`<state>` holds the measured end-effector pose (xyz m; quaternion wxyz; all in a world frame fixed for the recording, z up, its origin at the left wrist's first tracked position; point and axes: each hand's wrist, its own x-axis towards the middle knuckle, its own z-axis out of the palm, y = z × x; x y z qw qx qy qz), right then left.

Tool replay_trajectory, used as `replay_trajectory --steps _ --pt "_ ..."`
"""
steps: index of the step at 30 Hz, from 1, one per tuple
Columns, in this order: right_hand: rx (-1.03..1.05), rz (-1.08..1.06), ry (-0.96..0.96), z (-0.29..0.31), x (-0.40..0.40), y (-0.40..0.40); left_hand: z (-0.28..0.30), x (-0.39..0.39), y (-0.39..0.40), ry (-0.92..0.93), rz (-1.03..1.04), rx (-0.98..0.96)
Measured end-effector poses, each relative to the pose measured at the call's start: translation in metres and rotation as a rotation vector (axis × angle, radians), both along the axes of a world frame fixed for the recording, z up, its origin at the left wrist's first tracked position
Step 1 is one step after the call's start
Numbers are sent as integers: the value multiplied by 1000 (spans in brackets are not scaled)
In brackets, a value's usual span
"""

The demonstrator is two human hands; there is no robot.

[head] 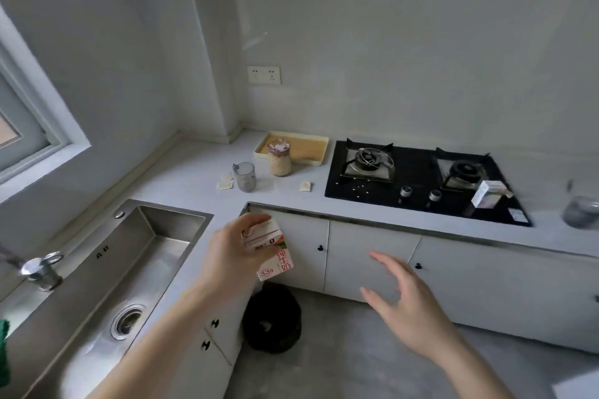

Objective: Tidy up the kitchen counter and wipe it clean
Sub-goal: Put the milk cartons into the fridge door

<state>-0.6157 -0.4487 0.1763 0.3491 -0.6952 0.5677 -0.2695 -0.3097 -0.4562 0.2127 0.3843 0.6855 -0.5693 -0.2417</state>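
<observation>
Counter (pixel 194 172) of pale grey stone runs in an L shape, along the left wall under a window (pixel 22 120) and along the back wall to the right. A steel sink (pixel 97 272) is set into the left run, with a chrome tap (pixel 37 269) at its near-left edge and something green (pixel 4 353) at the picture's left border. In the far corner stretch stand a grey measuring cup (pixel 245 176) and a glass jar (pixel 279 158) of pale contents with a patterned lid, the jar just in front of a shallow yellow tray (pixel 311 144). Three small cream packets (pixel 225 185) lie scattered near them. To the right a black two-burner gas hob (pixel 418 181) is set in the counter, with a small white box (pixel 487 194) tipped on its right side and a glass vessel (pixel 581 210) beyond it at the picture's edge. The left hand (pixel 230 253) grips a small milk carton (pixel 269 248) with red print, fingers curled over its top, holding it in the air in front of the counter's inner corner and above a black bin (pixel 272 317) on the floor. The right hand (pixel 408 304) hangs free in front of the white cupboard doors (pixel 366 259), fingers spread and relaxed, holding nothing.
</observation>
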Motion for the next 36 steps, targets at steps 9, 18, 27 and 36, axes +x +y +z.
replay_trajectory --steps 9,18,27,36 --pt "57 -201 13 -13 -83 -95 -8 -86 -156 -3 -257 -5" --pt "184 -375 126 -21 -144 -191 -44 -158 -321 -113 -507 42" --pt "220 -595 66 -45 -214 -244 -81 -265 -430 -154 -722 144" --pt "235 -742 3 -59 -309 -295 -113 -422 -482 -220 -910 219"
